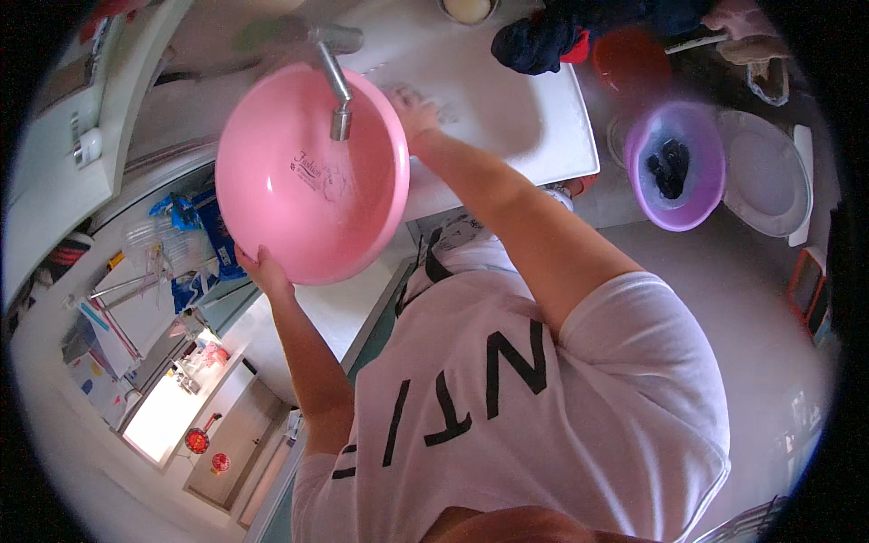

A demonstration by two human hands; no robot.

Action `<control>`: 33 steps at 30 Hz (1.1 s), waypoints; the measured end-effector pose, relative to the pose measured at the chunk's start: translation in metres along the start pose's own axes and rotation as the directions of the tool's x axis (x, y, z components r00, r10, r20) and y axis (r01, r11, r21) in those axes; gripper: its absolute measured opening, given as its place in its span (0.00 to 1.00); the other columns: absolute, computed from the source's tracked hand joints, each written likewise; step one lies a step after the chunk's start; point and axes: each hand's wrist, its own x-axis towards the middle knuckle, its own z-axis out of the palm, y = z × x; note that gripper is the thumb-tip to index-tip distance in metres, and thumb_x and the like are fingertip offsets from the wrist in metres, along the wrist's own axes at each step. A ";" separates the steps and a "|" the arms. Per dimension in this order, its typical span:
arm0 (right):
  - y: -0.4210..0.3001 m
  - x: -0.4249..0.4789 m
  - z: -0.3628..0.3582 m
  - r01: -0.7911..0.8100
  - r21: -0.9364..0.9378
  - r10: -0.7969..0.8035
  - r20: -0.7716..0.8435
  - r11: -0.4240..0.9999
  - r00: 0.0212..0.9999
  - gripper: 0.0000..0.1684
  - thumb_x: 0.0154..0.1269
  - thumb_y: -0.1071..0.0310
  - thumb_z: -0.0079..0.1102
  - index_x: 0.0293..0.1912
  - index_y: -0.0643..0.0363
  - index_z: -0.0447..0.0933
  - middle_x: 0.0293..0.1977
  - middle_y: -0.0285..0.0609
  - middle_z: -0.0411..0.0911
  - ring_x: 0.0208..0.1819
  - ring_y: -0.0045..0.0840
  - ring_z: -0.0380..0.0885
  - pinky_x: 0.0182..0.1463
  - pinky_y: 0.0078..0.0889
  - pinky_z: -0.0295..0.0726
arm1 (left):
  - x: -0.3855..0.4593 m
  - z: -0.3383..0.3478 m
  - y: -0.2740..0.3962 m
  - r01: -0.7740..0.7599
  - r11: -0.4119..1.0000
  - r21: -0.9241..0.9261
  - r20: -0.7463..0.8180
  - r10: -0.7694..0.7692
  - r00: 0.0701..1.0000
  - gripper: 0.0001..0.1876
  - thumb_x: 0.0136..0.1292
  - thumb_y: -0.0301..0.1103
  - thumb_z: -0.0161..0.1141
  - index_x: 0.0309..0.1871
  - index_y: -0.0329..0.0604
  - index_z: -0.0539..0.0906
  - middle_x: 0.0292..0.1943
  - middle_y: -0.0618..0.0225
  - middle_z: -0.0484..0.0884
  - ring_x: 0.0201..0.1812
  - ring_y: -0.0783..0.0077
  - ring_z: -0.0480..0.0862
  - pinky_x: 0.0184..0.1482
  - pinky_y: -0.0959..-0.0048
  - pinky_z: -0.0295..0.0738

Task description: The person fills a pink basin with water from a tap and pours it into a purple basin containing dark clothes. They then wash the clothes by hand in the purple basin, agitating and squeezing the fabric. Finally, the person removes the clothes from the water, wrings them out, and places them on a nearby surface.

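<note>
A pink plastic basin (312,224) is tilted under a metal swivel faucet (341,122), and water runs from the spout into it. Dark printed writing and a drawing mark its inner wall. My left hand (270,273) grips the basin's lower left rim, thumb on the edge and the other fingers partly hidden behind it. My right hand (422,121) is beside the basin's right rim, over the white sink (563,129). Its fingers are blurred, and whether they hold the basin is unclear.
Dark clothing (526,47) hangs over the sink's far side, near a small bowl (468,10). To the right are a purple basin (709,176) holding water and dark items, a red container (628,61) and a white round lid (767,176). Plastic bags (176,234) hang at left.
</note>
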 end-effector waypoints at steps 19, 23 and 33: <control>0.008 0.007 0.002 0.329 -0.407 -0.286 0.166 0.852 0.944 0.40 0.53 0.38 0.53 0.62 0.45 0.66 0.59 0.41 0.65 0.59 0.45 0.64 0.53 0.61 0.65 | 0.000 0.003 0.007 -0.036 0.998 0.050 0.007 0.035 0.999 0.27 0.64 0.25 0.47 0.66 0.35 0.57 0.63 0.54 0.64 0.60 0.59 0.69 0.61 0.65 0.64; -0.006 0.022 0.032 0.292 -0.531 -0.391 -0.083 0.795 0.916 0.39 0.56 0.39 0.51 0.63 0.47 0.65 0.63 0.43 0.61 0.64 0.45 0.57 0.57 0.67 0.60 | 0.002 0.001 0.007 -0.087 0.993 0.079 0.043 0.084 0.996 0.28 0.65 0.26 0.48 0.67 0.36 0.56 0.63 0.54 0.64 0.61 0.60 0.69 0.61 0.65 0.64; -0.010 0.027 0.030 0.133 -0.732 -0.445 -0.250 0.668 0.860 0.36 0.60 0.44 0.48 0.63 0.51 0.64 0.61 0.46 0.63 0.63 0.46 0.59 0.60 0.60 0.62 | 0.003 0.001 0.005 -0.085 0.996 -0.014 0.094 0.086 0.992 0.29 0.66 0.28 0.49 0.68 0.37 0.53 0.66 0.55 0.61 0.63 0.59 0.67 0.62 0.63 0.63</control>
